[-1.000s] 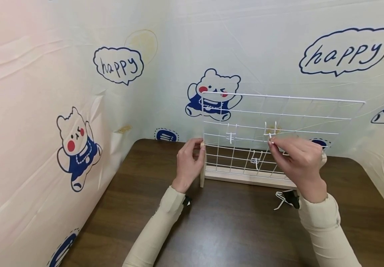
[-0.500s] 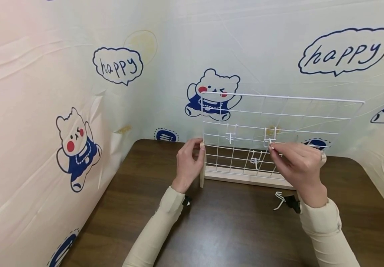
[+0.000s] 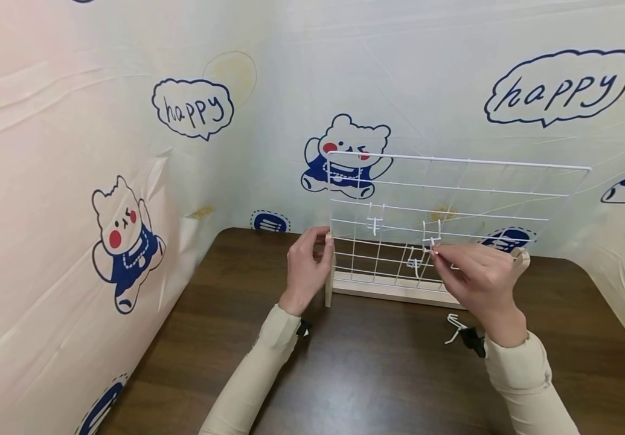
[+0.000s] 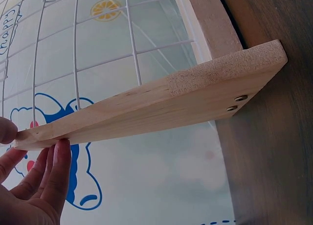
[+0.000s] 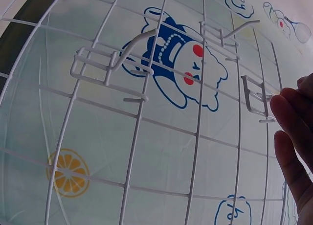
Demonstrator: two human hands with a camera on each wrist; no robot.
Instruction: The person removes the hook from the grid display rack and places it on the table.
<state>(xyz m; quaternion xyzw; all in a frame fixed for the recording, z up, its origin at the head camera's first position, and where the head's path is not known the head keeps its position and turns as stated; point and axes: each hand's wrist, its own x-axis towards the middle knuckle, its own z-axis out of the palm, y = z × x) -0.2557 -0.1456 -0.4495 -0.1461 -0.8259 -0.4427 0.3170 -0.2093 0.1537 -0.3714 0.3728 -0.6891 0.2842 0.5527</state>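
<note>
The right hand, forearm slanting in from five o'clock, is pinching a white hook at its ten o'clock, by the wire grid; the left hand is gripping a wooden post at its three o'clock.

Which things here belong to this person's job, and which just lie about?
Part of the job, apparently:
white wire grid
pale wooden stand, held by the left hand
white wire hook, pinched by the right hand
two similar white hooks on the grid
loose white wire hook, probably

Just around:
brown wooden table
pale fabric backdrop printed with bears
</note>
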